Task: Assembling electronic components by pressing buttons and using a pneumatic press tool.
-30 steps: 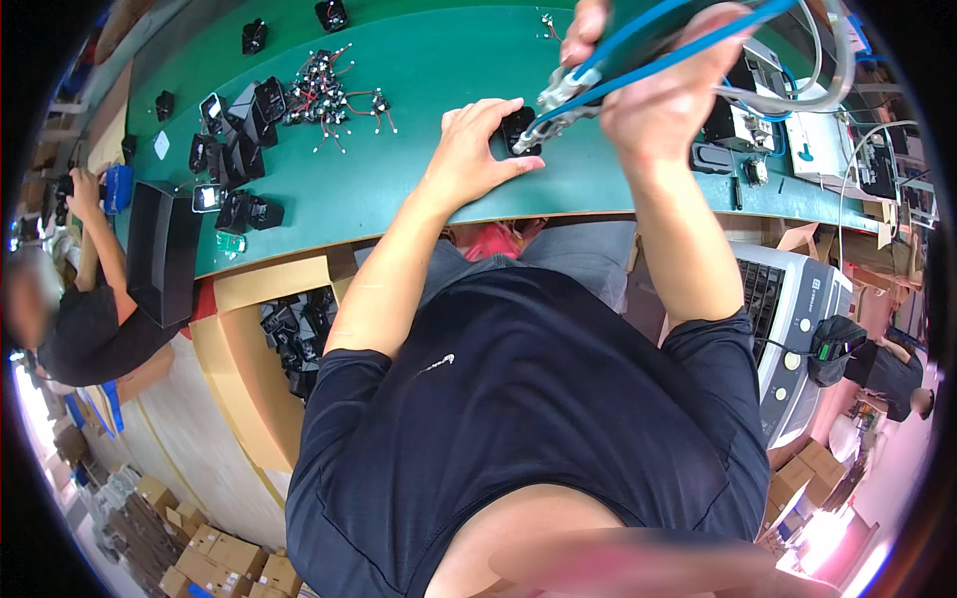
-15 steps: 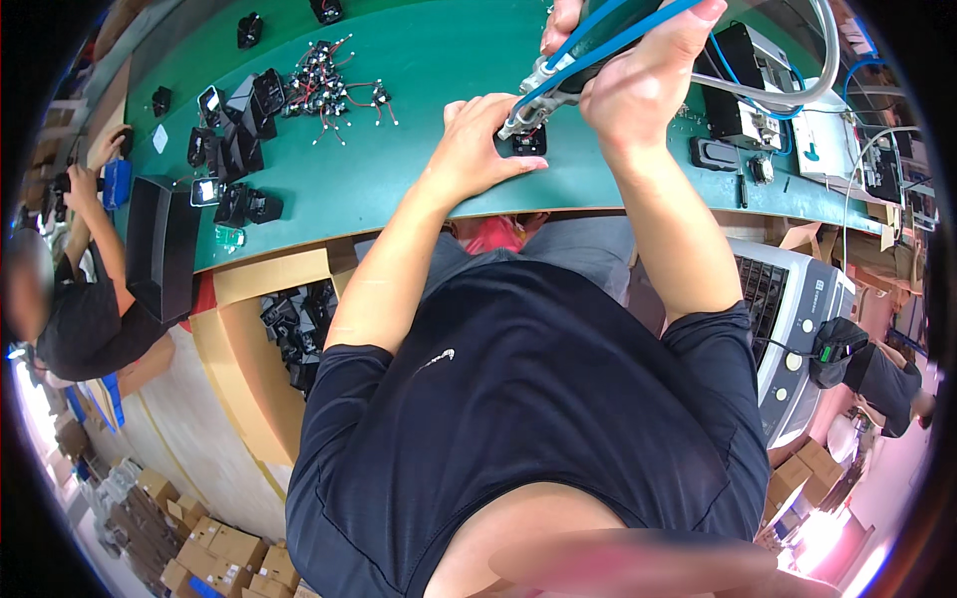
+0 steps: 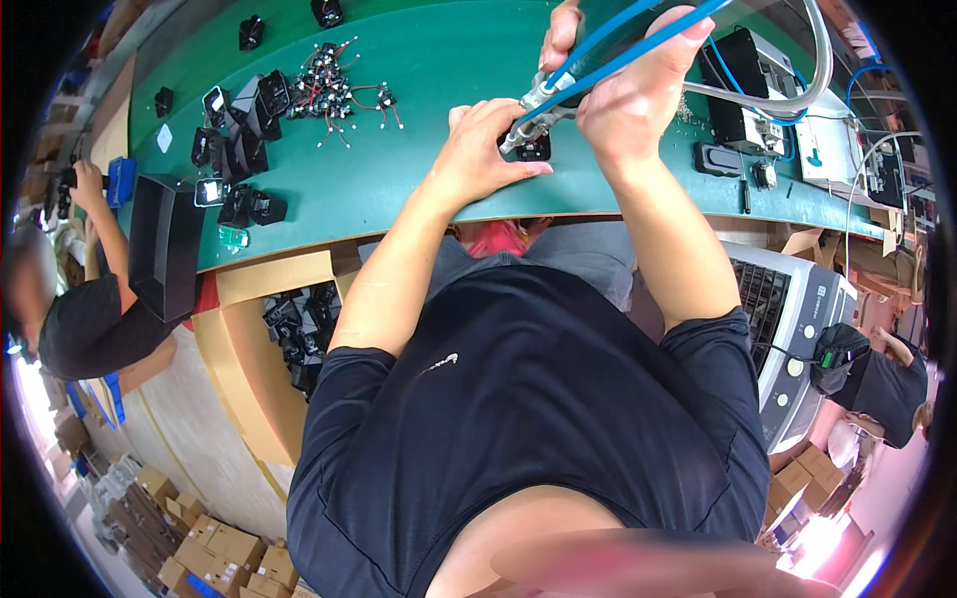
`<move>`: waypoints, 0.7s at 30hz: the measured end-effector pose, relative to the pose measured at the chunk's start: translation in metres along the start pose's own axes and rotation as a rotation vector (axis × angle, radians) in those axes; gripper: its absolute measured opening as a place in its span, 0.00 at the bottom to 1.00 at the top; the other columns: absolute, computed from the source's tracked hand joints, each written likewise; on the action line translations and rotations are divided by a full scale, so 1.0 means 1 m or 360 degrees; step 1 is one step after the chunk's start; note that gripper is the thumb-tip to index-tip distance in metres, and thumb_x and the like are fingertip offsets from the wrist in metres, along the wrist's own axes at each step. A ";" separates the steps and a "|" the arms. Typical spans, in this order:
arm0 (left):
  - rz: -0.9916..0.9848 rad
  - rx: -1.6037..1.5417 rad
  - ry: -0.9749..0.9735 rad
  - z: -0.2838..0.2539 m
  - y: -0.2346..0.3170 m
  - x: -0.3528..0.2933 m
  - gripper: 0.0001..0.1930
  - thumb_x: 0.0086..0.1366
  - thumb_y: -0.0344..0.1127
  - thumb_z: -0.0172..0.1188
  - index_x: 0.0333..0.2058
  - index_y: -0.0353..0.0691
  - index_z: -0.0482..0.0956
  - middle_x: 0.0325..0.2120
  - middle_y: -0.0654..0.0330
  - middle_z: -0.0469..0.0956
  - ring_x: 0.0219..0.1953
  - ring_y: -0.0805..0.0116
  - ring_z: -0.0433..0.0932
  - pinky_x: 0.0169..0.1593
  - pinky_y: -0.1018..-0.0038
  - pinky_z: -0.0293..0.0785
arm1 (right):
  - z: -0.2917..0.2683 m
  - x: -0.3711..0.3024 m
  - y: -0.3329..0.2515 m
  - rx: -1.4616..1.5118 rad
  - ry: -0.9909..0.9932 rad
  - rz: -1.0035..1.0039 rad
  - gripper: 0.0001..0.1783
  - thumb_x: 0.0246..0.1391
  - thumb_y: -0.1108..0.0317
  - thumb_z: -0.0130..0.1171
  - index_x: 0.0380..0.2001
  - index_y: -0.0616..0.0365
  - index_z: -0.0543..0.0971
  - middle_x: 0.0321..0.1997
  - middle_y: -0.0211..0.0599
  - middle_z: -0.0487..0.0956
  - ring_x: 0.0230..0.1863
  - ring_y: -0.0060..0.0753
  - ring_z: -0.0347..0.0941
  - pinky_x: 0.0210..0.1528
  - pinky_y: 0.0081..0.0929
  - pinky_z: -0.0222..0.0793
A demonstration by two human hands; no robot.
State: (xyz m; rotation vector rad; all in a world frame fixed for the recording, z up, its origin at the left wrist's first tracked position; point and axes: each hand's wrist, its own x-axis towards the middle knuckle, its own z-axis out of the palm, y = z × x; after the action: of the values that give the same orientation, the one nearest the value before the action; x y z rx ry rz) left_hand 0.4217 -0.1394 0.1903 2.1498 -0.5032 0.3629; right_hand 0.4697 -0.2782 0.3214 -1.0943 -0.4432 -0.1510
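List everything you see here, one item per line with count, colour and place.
Small part: one, black, on the bench under the tool tip, steadied by the left hand.
Powered driver: one, metal with blue hoses, in the right hand.
Green bench: one, across the top.
Black housings: a cluster, count unclear, far left of the bench.
Wired components: a pile, black with red and white leads, upper left of the bench.
Cardboard bin: one, tan, below the bench, holding black parts.
Grey machine: one, right of the person.
Co-worker: one, dark shirt, far left.
Left hand: on the small part.
Right hand: gripping the driver.
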 end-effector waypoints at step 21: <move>-0.0586 0.0913 -0.0031 -0.070 -0.129 0.169 0.39 0.55 0.48 0.72 0.64 0.43 0.70 0.60 0.48 0.72 0.65 0.47 0.68 0.65 0.48 0.62 | -0.004 0.022 -0.074 -0.0596 0.0135 -0.0499 0.26 0.67 0.68 0.60 0.60 0.62 0.61 0.42 0.40 0.75 0.32 0.28 0.75 0.37 0.27 0.75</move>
State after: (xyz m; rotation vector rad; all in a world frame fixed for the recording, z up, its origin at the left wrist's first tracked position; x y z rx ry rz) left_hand 0.6259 -0.0512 0.2134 2.7365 0.0059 0.3010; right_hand 0.4665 -0.3139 0.3901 -1.3731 -0.5211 -0.5734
